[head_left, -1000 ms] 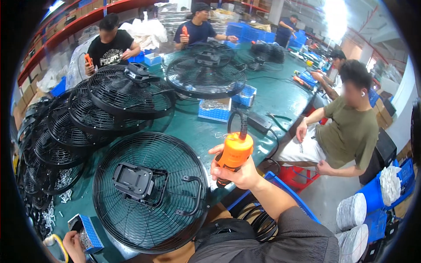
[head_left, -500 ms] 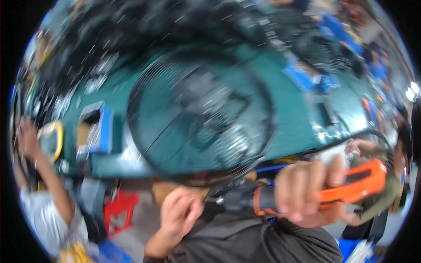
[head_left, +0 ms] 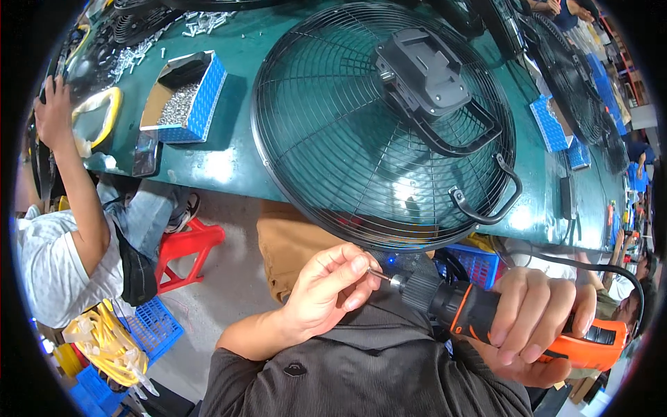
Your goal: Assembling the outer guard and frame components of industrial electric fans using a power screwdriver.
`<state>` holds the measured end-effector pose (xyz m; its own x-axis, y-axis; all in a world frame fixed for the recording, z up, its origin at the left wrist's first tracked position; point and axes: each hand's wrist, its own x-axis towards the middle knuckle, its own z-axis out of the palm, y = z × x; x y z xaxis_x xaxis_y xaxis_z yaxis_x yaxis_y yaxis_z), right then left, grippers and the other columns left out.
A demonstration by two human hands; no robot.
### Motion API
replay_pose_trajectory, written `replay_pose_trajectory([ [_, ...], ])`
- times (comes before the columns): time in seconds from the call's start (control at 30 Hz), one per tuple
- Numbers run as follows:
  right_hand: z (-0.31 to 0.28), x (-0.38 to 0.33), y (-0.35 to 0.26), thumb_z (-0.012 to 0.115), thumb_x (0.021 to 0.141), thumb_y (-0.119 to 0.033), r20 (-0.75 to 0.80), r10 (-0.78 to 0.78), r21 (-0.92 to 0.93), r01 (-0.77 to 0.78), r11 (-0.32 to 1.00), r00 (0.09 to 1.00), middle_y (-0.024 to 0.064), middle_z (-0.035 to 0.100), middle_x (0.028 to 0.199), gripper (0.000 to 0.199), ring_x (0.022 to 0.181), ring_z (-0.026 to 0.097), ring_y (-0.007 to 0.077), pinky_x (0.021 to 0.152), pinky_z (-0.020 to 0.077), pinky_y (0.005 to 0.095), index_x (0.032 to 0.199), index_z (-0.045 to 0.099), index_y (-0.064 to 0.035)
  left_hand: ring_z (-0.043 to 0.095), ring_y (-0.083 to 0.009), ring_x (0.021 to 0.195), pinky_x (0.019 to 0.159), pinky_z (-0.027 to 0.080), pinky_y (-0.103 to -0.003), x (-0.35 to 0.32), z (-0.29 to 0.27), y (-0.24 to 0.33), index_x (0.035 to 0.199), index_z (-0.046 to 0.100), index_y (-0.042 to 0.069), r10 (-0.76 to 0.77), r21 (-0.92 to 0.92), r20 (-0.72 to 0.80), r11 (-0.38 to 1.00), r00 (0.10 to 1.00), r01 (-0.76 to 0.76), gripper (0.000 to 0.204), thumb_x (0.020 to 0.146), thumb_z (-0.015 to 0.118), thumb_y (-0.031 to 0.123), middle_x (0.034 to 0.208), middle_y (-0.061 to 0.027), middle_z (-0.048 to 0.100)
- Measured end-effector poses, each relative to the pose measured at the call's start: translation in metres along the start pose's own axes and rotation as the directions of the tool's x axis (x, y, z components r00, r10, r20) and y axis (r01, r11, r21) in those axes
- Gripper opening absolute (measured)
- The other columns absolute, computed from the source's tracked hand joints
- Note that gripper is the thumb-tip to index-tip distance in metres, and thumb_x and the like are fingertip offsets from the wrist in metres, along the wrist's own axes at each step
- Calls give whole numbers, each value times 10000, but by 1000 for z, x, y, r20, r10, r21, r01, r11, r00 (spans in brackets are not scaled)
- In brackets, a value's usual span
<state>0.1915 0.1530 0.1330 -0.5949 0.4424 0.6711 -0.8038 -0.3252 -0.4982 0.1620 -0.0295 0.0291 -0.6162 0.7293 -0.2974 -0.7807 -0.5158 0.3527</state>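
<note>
My right hand (head_left: 531, 325) grips an orange and black electric screwdriver (head_left: 479, 314) held level below the table edge, its tip pointing left. My left hand (head_left: 330, 288) pinches the thin metal bit (head_left: 379, 275) at the tool's nose. Just above both hands a large round black wire fan guard (head_left: 379, 125) lies flat on the green table (head_left: 236, 163), with a grey motor mount (head_left: 424, 69) at its centre and a black handle (head_left: 486, 198) near its lower right rim.
A blue box of small screws (head_left: 186, 97) sits left of the guard. A person in a white shirt (head_left: 59, 250) works at far left beside a red stool (head_left: 187, 250). More fan guards (head_left: 570, 76) and blue boxes (head_left: 549, 121) lie at the right.
The view has swung from the far side of the table down to my lap. The screwdriver went from upright over the table to level below its edge, and my left hand reached its bit.
</note>
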Motion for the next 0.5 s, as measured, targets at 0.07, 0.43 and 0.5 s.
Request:
replay_pose_trajectory([
  [0.07,0,-3,0,713,809,-134,24,19,-34,-19,999,1000,42,586,667,372,493,601,121,470,525,227,1043,444,-29,457,-77,542,534,349,-235,1,0,-1,967,641,74,-10,24,-7,1000,1000,10,178,1001,548,222,921,-48,653],
  [0.43,-14,-22,-3,759,795,-167,34,147,-213,-137,967,988,27,608,673,379,464,560,110,454,508,218,1036,485,-65,419,-86,560,515,345,-221,3,-9,-14,1074,638,61,-275,-213,-51,942,960,259,211,1009,511,217,756,-45,559],
  [0.5,-17,-25,1,752,798,-173,14,79,-218,-74,973,997,21,603,667,373,470,559,107,451,499,214,1041,488,-72,422,-87,583,528,365,-213,6,-12,-16,1146,618,55,-287,-247,1,928,958,278,227,1006,505,193,754,-55,545],
])
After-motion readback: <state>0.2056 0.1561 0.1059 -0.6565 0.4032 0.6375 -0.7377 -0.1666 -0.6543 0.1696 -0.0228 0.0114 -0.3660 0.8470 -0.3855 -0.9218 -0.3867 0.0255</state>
